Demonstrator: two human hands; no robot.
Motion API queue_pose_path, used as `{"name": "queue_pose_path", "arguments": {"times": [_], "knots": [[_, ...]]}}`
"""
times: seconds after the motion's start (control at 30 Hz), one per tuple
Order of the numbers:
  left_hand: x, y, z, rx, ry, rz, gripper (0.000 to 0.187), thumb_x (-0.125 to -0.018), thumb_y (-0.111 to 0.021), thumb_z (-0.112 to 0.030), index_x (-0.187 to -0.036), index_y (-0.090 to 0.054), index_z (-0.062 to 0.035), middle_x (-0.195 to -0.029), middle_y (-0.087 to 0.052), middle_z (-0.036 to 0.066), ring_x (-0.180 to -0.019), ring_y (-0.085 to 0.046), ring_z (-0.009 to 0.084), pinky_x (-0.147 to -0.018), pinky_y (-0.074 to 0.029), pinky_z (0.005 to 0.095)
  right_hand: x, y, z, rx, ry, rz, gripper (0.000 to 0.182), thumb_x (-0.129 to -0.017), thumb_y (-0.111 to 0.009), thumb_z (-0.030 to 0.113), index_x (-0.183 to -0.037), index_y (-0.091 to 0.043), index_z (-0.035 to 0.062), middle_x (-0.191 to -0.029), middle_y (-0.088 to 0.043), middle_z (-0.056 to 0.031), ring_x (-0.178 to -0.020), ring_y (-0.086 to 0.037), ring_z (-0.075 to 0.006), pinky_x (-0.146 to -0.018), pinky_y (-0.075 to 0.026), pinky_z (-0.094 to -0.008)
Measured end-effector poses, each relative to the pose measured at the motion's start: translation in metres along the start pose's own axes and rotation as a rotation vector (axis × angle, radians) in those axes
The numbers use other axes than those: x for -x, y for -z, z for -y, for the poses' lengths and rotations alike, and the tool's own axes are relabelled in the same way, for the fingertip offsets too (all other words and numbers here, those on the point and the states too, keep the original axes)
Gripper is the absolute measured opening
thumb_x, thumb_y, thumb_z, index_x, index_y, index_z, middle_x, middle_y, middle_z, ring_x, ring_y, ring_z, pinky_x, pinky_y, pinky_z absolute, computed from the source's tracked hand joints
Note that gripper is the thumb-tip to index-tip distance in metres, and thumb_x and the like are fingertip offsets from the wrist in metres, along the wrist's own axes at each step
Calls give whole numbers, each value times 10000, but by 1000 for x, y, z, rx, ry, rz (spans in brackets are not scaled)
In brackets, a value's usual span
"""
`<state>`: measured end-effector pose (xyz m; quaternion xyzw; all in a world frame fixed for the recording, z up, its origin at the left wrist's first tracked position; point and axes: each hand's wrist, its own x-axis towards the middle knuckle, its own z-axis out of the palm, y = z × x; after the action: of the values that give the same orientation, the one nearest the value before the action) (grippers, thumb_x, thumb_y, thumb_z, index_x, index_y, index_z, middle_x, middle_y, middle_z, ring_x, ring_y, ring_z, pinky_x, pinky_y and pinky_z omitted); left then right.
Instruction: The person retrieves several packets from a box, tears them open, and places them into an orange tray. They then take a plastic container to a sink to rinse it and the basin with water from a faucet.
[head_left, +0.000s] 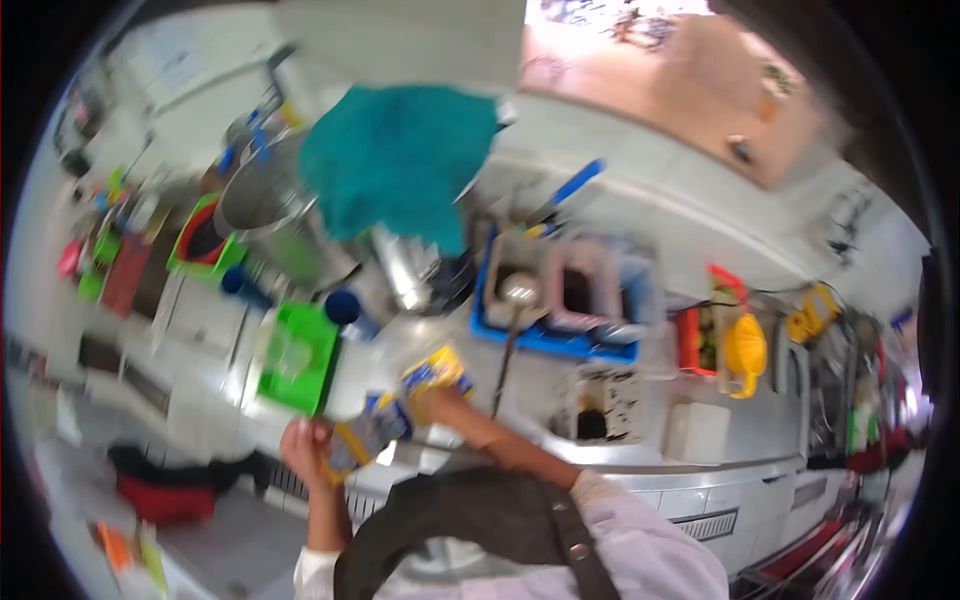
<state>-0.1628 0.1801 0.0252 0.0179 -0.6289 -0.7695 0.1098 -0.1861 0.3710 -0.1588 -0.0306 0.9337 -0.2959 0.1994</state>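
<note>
While left hand (305, 447) pinches rectangular packet (366, 438), right hand (434, 404) at yellow-blue pack (436, 369), fingers' grip unclear, shiny metal counter (535, 400)

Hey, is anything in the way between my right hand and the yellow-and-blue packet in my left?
Nothing visible: your right hand is close beside the packet in your left hand. Blur hides whether they touch.

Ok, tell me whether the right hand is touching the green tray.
Apart: the head view plainly shows steel counter between the right hand and the green tray.
</note>
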Motion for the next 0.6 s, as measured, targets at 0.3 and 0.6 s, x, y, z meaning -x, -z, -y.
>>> {"name": "queue_pose_path", "arguments": {"times": [0.3,0.6], "knots": [[-11,-74,41,-63,-10,396,236,-764,-552,-4,-981,-463,-24,-850,-500,37,-701,-474,76,-631,-375,184,103,133,70,-1648,144,391,276,-834,-537,260,-961,-528,15,-788,-558,-36,-729,-535,-113,-641,-447,-250],[-31,-77,79,-435,152,1050,309,-726,-672,-181,-930,-542,11,-857,-564,76,-744,-539,107,-657,-437,229,149,142,17,-1107,196,-115,147,-805,-484,-16,-951,-493,-8,-844,-555,-49,-769,-555,-107,-669,-487,-242]]}}
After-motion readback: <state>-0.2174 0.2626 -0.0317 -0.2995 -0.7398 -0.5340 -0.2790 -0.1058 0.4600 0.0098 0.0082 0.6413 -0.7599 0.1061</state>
